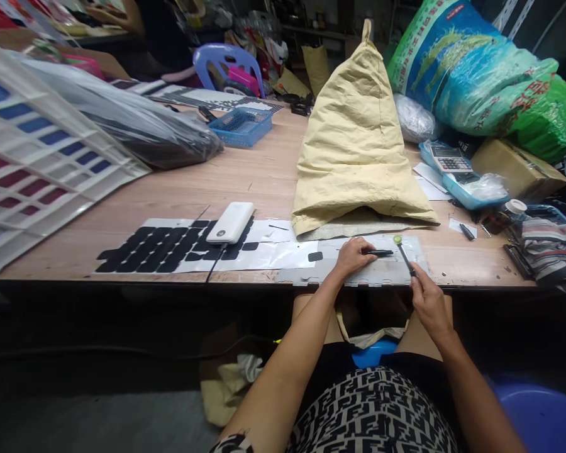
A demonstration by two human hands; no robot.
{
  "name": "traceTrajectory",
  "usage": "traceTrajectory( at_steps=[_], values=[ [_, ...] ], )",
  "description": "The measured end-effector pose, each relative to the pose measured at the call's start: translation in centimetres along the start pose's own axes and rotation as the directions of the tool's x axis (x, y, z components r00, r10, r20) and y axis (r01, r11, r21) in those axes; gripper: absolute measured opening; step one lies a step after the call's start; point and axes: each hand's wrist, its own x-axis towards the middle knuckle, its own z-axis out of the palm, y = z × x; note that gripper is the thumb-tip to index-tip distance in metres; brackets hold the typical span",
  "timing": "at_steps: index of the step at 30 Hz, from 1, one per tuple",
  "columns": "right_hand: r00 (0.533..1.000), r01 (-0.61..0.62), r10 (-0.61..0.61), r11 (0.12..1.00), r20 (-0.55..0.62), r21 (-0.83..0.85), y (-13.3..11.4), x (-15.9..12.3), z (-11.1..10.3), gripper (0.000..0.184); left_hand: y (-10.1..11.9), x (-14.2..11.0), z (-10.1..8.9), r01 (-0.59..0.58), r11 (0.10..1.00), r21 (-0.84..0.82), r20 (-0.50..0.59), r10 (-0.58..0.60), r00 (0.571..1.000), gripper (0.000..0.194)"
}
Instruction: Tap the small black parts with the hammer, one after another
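My left hand (353,256) rests on a grey metal plate (358,274) at the table's front edge, fingers pinched on a small black strip (380,253). My right hand (427,299) is closed round a thin dark tool (404,255) with a green tip, which points up over the plate. A single black pad (315,256) lies on the backing sheet just left of my left hand. Further left, a white sheet carries several black pads (165,245), with a white power bank (231,222) lying on it.
A tall tan paper sack (358,138) stands behind the plate. White trays with blue and red inserts (33,157) lean at the left. A blue basket (241,126), a calculator (449,158), a cardboard box (519,167) and a large green-blue bag (481,75) crowd the back and right.
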Motion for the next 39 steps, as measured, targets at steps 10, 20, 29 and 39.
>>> traceTrajectory(
  at_steps=[10, 20, 29, 39],
  values=[
    [0.954, -0.300, 0.207, 0.686, -0.217, -0.663, 7.3, 6.9, -5.0, 0.037, 0.0, -0.3, -0.7, -0.073, 0.997, -0.003, 0.098, 0.073, 0.993, 0.017],
    [0.923, -0.341, 0.103, 0.663, -0.370, -0.667, 9.2, 7.0, -3.0, 0.034, 0.9, -3.2, -1.4, -0.207, 0.978, 0.037, 0.274, 0.189, 0.943, 0.022],
    [0.921, -0.363, 0.153, 0.669, -0.357, -0.649, 9.2, 7.0, -2.8, 0.035, 2.7, -12.0, 1.1, -0.302, 0.913, 0.275, 0.173, 0.262, 0.950, 0.033],
    [0.927, -0.345, 0.137, 0.679, -0.350, -0.648, 9.1, 6.9, -2.7, 0.035, 4.6, 6.7, 2.1, 0.424, 0.897, 0.124, -0.225, -0.391, 0.892, 0.031]
  ],
)
